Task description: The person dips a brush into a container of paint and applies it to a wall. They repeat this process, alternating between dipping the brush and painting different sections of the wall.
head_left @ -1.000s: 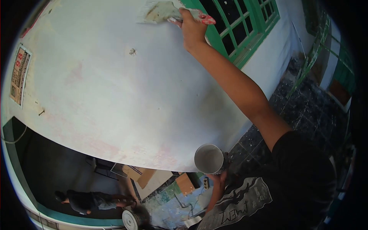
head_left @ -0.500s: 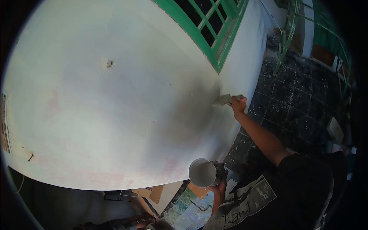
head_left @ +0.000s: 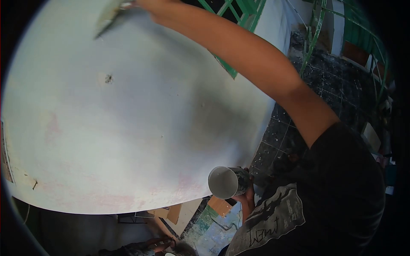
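Note:
At the top left, my right hand (head_left: 147, 4) grips a paintbrush (head_left: 109, 18), its bristles against or close to the white wall (head_left: 141, 141). My outstretched right arm crosses in front of the green window frame. Lower down, my left hand (head_left: 247, 197) is wrapped around a paint bucket (head_left: 224, 183), whose pale open mouth faces me. Dark smears mark the outside of the bucket. Some fingers of the left hand are hidden behind it.
A green-framed window (head_left: 230, 70) is set in the wall. On the right are a dark tiled floor (head_left: 277, 141) with white specks and a green metal frame (head_left: 314, 40). Another person's hand (head_left: 160, 245) shows at the bottom. A nail (head_left: 35, 184) sticks out at left.
My right hand has swept the paintbrush from below the window corner to the wall's upper left. My left hand still holds the bucket in nearly the same place.

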`<state>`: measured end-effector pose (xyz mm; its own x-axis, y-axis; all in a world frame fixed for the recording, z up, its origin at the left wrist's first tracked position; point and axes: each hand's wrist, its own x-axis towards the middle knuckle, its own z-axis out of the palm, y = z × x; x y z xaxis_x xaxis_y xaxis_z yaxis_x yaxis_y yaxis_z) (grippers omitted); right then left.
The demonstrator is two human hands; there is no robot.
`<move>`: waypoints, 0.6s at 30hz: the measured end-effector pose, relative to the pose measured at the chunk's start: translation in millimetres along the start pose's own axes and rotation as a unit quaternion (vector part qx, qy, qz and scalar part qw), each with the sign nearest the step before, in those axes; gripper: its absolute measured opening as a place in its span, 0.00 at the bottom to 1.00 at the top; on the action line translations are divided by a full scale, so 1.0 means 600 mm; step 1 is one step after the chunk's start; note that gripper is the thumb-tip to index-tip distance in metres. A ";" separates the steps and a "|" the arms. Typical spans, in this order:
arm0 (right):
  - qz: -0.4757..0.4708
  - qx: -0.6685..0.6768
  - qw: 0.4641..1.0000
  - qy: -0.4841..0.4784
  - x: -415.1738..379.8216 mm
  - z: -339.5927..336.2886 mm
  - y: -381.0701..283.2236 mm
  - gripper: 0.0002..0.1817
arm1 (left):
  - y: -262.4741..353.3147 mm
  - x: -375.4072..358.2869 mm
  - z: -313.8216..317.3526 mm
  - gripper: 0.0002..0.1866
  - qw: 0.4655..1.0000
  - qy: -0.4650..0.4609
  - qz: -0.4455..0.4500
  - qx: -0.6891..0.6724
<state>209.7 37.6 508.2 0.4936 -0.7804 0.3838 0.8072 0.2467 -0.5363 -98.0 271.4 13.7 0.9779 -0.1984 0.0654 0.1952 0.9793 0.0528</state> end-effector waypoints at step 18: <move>0.301 -0.045 0.933 0.194 -0.426 -0.749 0.447 0.10 | -0.059 0.041 0.034 0.29 0.995 0.083 -0.003 0.052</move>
<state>154.5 45.0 -71.2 0.6798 -0.6699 -0.2986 0.3833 0.6716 -0.6341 -82.2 231.0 33.8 0.9774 -0.1865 -0.0998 0.2005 0.9671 0.1568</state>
